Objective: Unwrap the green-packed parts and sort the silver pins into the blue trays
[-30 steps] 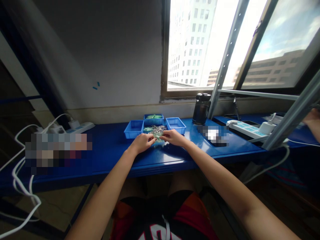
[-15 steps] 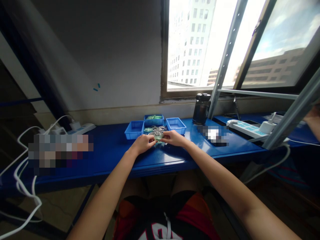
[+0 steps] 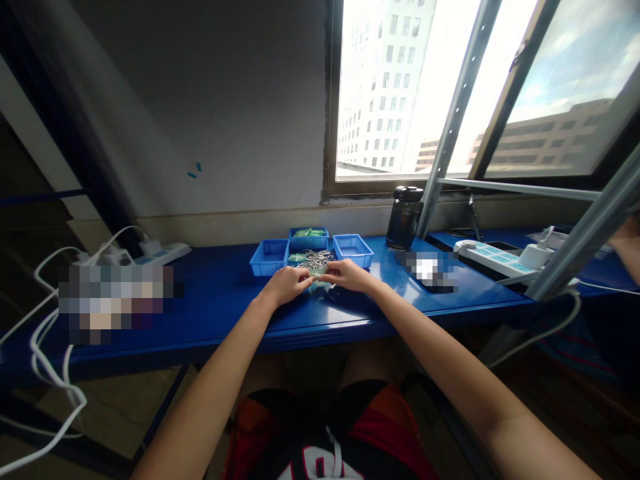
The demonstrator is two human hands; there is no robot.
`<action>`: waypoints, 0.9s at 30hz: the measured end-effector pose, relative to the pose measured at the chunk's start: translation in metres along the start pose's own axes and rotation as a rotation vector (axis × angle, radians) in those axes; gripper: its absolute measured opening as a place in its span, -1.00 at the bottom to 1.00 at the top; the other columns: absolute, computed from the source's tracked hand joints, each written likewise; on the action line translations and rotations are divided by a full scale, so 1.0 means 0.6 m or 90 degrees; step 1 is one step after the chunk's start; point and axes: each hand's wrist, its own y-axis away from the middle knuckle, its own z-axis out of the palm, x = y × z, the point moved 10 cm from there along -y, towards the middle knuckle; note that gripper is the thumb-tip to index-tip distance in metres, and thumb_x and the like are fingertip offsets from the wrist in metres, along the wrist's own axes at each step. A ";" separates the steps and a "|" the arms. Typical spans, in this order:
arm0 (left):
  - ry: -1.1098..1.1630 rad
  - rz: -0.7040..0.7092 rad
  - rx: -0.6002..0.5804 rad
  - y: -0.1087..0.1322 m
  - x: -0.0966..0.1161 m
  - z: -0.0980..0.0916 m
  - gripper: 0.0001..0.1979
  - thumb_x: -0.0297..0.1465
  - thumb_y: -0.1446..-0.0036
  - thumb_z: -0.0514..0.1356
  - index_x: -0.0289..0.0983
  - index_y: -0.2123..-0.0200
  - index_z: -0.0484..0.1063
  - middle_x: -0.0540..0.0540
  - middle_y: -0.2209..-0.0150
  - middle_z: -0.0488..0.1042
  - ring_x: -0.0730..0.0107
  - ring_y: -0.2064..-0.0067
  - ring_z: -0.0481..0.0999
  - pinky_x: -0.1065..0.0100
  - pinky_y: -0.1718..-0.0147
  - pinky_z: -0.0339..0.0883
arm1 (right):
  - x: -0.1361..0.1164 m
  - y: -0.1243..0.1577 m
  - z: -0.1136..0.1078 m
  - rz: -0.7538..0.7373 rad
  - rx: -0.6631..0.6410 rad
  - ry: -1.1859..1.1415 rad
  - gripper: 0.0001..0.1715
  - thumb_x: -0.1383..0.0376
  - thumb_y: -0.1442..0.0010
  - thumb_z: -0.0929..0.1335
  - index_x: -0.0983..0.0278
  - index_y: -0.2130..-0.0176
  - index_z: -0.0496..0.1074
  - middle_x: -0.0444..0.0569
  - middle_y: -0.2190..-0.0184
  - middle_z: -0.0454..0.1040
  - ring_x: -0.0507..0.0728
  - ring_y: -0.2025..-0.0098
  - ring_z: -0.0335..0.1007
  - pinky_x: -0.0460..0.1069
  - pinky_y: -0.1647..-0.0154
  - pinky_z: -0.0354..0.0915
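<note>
Between both hands is a small pale-green plastic bag [image 3: 319, 272], pinched at its two sides over the front part of the table. My left hand [image 3: 289, 285] has thumb and fingers closed on its left side. On the right side, my right hand [image 3: 349, 276] grips it the same way. Just behind the bag lies a pile of small shiny metal parts [image 3: 319, 257], too small to name. Green packets [image 3: 297, 257] lie left of the pile. The bag's contents cannot be made out.
Blue bins stand left [image 3: 265, 268], behind [image 3: 309, 245] and right [image 3: 356, 261] of the pile; the rear one holds green packets. A black bottle [image 3: 403, 220], a power strip [image 3: 500, 257] and a metal shelf post [image 3: 580, 227] are rightward. Another person's arm [image 3: 629, 243] shows far right.
Both hands stay at nearly the same spot with the bag between them. The fingertips have shifted slightly on the bag, and the view has tilted a little.
</note>
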 end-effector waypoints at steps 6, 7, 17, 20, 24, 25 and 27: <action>0.003 -0.011 0.002 0.000 0.000 -0.002 -0.63 -0.13 -0.11 0.01 -0.27 0.48 0.44 -0.05 0.53 0.44 0.43 0.51 0.36 0.45 0.53 0.10 | -0.004 0.001 -0.002 -0.005 -0.005 -0.012 -0.52 0.02 -0.18 0.21 0.34 0.52 0.32 -0.09 0.60 0.37 -0.03 0.56 0.18 -0.13 0.53 0.05; 0.006 -0.009 0.003 0.001 0.001 -0.002 -0.61 -0.12 -0.12 -0.01 -0.27 0.48 0.44 -0.05 0.54 0.44 0.43 0.51 0.36 0.44 0.53 0.10 | -0.004 0.001 -0.002 -0.005 -0.006 -0.018 -0.52 0.03 -0.19 0.20 0.34 0.52 0.32 -0.09 0.59 0.38 -0.03 0.56 0.20 -0.13 0.52 0.06; 0.024 0.006 0.007 -0.001 -0.003 0.000 -0.57 -0.12 -0.16 -0.06 -0.27 0.53 0.38 -0.04 0.56 0.42 0.45 0.53 0.35 0.45 0.51 0.12 | 0.003 -0.001 0.001 -0.005 0.003 -0.005 -0.52 0.00 -0.14 0.24 0.34 0.52 0.31 -0.12 0.62 0.34 -0.04 0.57 0.17 -0.13 0.54 0.02; 0.036 -0.005 -0.003 -0.002 -0.005 0.003 -0.57 -0.11 -0.15 -0.05 -0.27 0.54 0.38 -0.03 0.58 0.41 0.45 0.54 0.34 0.45 0.53 0.11 | 0.009 -0.001 0.004 0.014 -0.009 -0.012 -0.51 -0.02 -0.12 0.25 0.34 0.53 0.32 -0.11 0.62 0.36 -0.03 0.58 0.17 -0.13 0.55 0.03; 0.041 -0.007 -0.007 -0.002 -0.003 0.003 -0.56 -0.11 -0.16 -0.06 -0.27 0.55 0.37 -0.04 0.59 0.40 0.44 0.53 0.35 0.44 0.51 0.13 | 0.013 0.000 0.008 0.032 -0.029 -0.022 -0.47 -0.02 -0.15 0.22 0.35 0.57 0.33 -0.09 0.63 0.39 -0.03 0.59 0.21 -0.13 0.54 0.06; 0.040 -0.006 -0.004 -0.002 -0.003 0.003 -0.56 -0.12 -0.16 -0.06 -0.27 0.56 0.37 -0.04 0.59 0.40 0.43 0.53 0.35 0.44 0.51 0.13 | 0.012 0.000 0.009 0.031 -0.033 -0.024 -0.46 -0.02 -0.15 0.21 0.35 0.57 0.33 -0.08 0.63 0.39 -0.03 0.59 0.22 -0.13 0.54 0.07; 0.038 -0.006 0.002 -0.002 -0.005 0.002 -0.56 -0.12 -0.16 -0.06 -0.27 0.57 0.36 -0.03 0.60 0.40 0.44 0.53 0.35 0.44 0.51 0.13 | 0.010 0.000 0.010 0.030 -0.040 -0.027 -0.46 -0.02 -0.15 0.21 0.35 0.57 0.34 -0.08 0.63 0.40 -0.02 0.59 0.22 -0.13 0.55 0.08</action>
